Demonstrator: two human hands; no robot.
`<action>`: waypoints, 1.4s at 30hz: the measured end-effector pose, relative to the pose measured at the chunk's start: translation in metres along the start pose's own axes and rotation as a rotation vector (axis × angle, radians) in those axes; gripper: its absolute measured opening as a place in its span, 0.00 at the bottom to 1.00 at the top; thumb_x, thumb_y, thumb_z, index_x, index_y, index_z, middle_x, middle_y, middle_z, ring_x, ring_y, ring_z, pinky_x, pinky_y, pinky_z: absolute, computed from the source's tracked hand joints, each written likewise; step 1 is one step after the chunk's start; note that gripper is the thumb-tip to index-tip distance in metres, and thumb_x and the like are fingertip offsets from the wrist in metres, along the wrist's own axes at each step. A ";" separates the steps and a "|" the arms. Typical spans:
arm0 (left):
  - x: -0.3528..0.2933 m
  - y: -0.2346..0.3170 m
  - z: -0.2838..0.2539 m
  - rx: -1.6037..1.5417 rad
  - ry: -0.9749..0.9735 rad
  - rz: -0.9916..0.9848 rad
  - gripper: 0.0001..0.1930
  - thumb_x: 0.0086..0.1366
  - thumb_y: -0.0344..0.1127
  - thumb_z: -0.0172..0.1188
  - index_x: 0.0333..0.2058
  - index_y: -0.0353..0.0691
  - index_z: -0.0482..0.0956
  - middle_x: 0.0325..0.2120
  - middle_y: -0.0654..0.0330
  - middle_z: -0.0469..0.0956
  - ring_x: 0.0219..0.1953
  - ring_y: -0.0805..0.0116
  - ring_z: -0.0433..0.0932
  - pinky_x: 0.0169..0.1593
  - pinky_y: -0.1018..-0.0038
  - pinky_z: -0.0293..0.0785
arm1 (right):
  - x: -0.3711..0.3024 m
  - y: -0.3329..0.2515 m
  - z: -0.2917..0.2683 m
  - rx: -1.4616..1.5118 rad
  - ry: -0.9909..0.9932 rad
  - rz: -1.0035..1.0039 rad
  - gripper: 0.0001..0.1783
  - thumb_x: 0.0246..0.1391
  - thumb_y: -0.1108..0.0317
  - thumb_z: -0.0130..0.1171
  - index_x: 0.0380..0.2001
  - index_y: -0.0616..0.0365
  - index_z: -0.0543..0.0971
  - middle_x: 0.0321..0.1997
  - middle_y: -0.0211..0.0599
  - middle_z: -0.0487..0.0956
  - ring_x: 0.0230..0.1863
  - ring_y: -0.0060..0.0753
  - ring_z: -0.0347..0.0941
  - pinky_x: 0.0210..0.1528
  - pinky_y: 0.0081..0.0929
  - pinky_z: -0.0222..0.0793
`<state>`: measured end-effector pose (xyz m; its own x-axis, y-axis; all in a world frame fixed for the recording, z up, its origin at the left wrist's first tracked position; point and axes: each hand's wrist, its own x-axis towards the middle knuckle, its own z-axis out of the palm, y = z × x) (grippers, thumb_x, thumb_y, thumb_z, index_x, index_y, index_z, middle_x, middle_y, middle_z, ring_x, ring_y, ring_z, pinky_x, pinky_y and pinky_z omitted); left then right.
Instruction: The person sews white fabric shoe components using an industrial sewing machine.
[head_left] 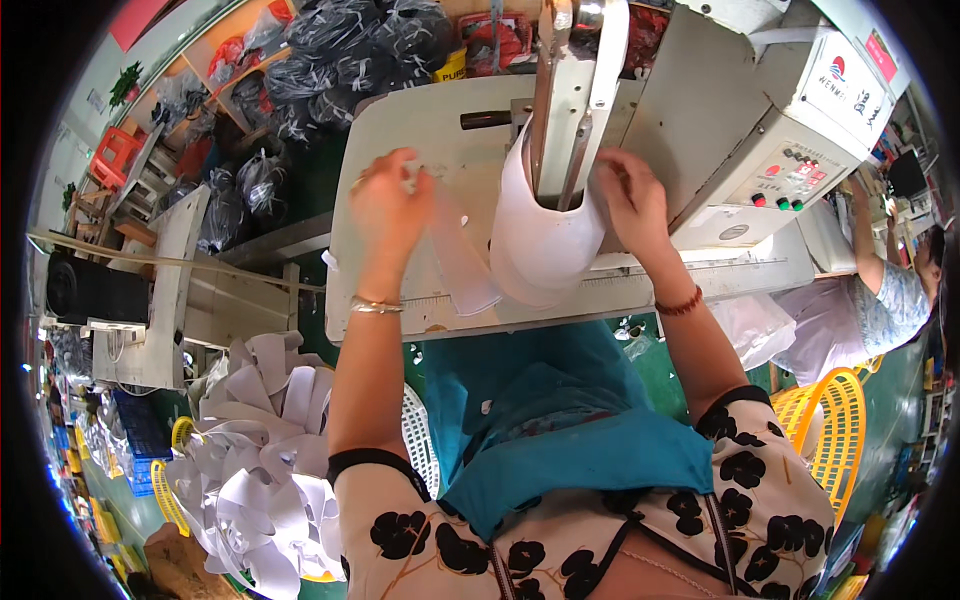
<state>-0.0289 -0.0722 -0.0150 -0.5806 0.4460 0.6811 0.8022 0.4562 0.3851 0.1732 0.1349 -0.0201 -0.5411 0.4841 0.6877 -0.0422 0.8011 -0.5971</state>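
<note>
A curved white piece (pixel 545 250), like a bent smooth sheet, wraps around the lower end of the machine's upright metal arm (pixel 562 110). Beside its right edge is my right hand (pixel 635 200), with bent fingers closed at that edge; the fingertips are partly hidden. To the left, my left hand (pixel 392 208) hovers over the pale worktable (pixel 385 125). Its fingers are curved and slightly blurred, with a gap between thumb and forefinger and nothing plainly held. A flat white strip (pixel 463 265) lies between that hand and the curved piece.
At the right stands the machine's grey control box (pixel 800 130). A black handle (pixel 486 119) juts out left of the arm. White offcuts (pixel 265 450) heap up at lower left. A yellow basket (pixel 835 440) and another person (pixel 850 310) are at right. Black bags (pixel 350 50) pile up behind.
</note>
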 end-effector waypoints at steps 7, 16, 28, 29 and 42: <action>-0.046 -0.012 0.010 -0.006 -0.383 -0.327 0.17 0.53 0.45 0.58 0.36 0.39 0.77 0.25 0.58 0.78 0.28 0.61 0.76 0.35 0.68 0.71 | -0.043 -0.045 -0.008 0.202 -0.076 -0.132 0.08 0.50 0.81 0.52 0.36 0.63 0.74 0.26 0.35 0.70 0.23 0.22 0.67 0.25 0.15 0.63; 0.003 0.048 -0.070 -0.819 -0.639 -0.494 0.11 0.60 0.38 0.54 0.26 0.37 0.77 0.14 0.67 0.72 0.14 0.83 0.68 0.15 0.85 0.61 | -0.027 -0.123 0.000 -0.058 -0.343 -0.825 0.19 0.42 0.70 0.58 0.42 0.47 0.75 0.46 0.30 0.72 0.50 0.34 0.66 0.52 0.37 0.61; 0.008 0.084 -0.126 -1.157 -0.883 0.011 0.18 0.62 0.43 0.51 0.31 0.30 0.78 0.28 0.54 0.79 0.30 0.69 0.76 0.38 0.75 0.69 | 0.019 -0.154 -0.024 0.149 -0.342 -0.914 0.08 0.40 0.71 0.64 0.27 0.55 0.77 0.26 0.27 0.70 0.29 0.29 0.66 0.35 0.31 0.66; 0.007 0.086 -0.130 -1.162 -0.851 0.206 0.17 0.61 0.42 0.53 0.32 0.30 0.78 0.29 0.54 0.79 0.31 0.69 0.76 0.38 0.75 0.69 | 0.025 -0.151 -0.033 0.149 -0.328 -0.925 0.08 0.40 0.71 0.64 0.27 0.55 0.77 0.26 0.27 0.70 0.29 0.29 0.66 0.35 0.31 0.66; 0.083 0.140 -0.117 -1.197 -0.729 -0.015 0.12 0.58 0.38 0.61 0.29 0.33 0.78 0.22 0.70 0.72 0.27 0.85 0.67 0.31 0.85 0.63 | 0.075 -0.117 -0.068 1.141 -0.398 0.263 0.09 0.51 0.68 0.61 0.33 0.63 0.78 0.29 0.28 0.78 0.30 0.15 0.72 0.33 0.14 0.68</action>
<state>0.0515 -0.0611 0.1680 -0.2342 0.9101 0.3419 0.2112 -0.2957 0.9317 0.1947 0.1008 0.1292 -0.8532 0.2835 0.4378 -0.4933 -0.1660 -0.8539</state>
